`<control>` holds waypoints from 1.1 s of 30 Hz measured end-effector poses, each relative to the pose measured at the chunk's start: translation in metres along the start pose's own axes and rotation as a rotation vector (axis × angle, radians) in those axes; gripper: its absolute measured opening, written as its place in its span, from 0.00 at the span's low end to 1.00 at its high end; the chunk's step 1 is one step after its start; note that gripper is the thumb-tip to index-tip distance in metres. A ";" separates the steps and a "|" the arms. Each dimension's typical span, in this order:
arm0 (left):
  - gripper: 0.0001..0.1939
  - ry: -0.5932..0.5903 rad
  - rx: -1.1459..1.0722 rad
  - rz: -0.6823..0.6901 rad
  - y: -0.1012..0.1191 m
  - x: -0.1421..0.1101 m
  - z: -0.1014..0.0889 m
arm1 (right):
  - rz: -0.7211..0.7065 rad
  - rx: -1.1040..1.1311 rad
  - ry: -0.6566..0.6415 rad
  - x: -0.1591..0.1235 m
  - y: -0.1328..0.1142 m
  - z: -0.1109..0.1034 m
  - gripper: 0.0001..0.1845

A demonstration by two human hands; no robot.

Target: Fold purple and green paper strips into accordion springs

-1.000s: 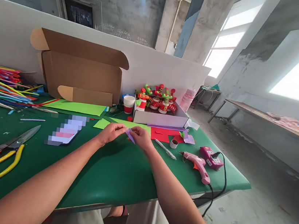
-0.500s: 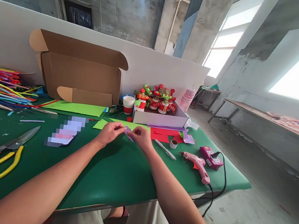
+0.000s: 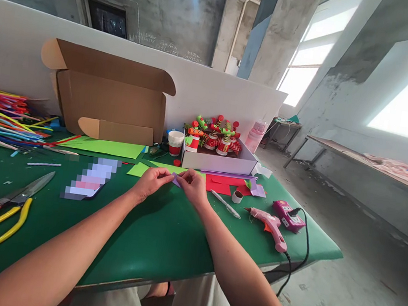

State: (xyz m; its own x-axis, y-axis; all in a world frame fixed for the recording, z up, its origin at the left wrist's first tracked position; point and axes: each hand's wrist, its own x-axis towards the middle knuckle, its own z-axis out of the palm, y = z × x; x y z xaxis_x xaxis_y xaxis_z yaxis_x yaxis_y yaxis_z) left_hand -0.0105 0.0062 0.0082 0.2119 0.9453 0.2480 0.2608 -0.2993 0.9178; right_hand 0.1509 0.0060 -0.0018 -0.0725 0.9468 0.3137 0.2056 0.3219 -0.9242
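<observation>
A small piece of purple paper (image 3: 176, 180) is pinched between my two hands above the green table (image 3: 154, 247). My left hand (image 3: 152, 182) grips its left side with thumb and fingertips. On the other side my right hand (image 3: 194, 187) holds it the same way, and its fingers cover part of the paper. Just behind the hands lie light green paper sheets (image 3: 138, 169). To the right are red paper (image 3: 221, 188), a white pen (image 3: 226, 204) and a small paper roll (image 3: 237, 196).
A pink glue gun (image 3: 270, 224) lies at the right beside a purple power block (image 3: 288, 215). Large scissors (image 3: 17, 203) and a phone (image 3: 93, 178) are at the left. Behind stand paper cups (image 3: 175, 142), a white box (image 3: 217, 163) of cup figures and an open cardboard box (image 3: 112, 95).
My fingers have shifted on the purple paper, and less of it shows below the right fingertips than before. Both arms stay nearly in place.
</observation>
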 end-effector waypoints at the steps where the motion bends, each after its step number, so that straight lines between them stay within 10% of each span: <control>1: 0.22 -0.001 -0.007 -0.001 0.001 0.000 0.000 | -0.001 -0.007 0.003 0.000 0.000 0.000 0.11; 24: 0.20 -0.006 0.307 0.192 -0.004 0.000 -0.002 | 0.047 -0.150 -0.098 0.000 -0.002 -0.004 0.03; 33: 0.20 -0.189 0.113 0.099 -0.004 0.002 -0.006 | 0.079 -0.142 -0.140 0.000 -0.004 -0.015 0.05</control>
State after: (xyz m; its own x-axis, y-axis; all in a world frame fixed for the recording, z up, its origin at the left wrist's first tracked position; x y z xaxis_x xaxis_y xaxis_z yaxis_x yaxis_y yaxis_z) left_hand -0.0168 0.0101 0.0067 0.4117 0.8724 0.2633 0.3309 -0.4123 0.8489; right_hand 0.1650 0.0051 0.0055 -0.1837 0.9626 0.1990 0.3503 0.2533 -0.9017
